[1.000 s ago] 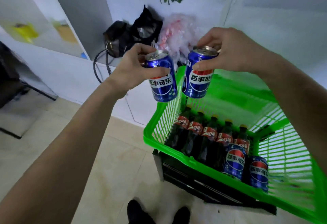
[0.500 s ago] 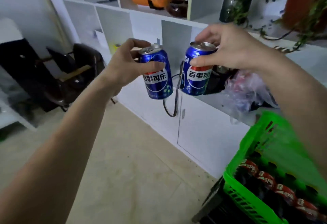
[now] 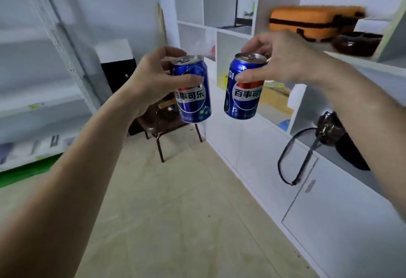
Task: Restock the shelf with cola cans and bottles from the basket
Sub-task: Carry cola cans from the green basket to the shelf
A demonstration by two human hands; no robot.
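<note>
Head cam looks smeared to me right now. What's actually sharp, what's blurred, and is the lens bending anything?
Head view: the two cola cans, left can and right can, read sharp, labels legible; the metal shelf at left and orange case at upper right are motion-smeared; wide-angle distortion bows the white cabinet edges; lighting is flat and soft, no harsh glare.

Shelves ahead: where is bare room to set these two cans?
Bare boards on the left rack and in the cubby behind the left can. Crowded to the right: orange case, bowl, and black bag below. Right can is held too.
</note>
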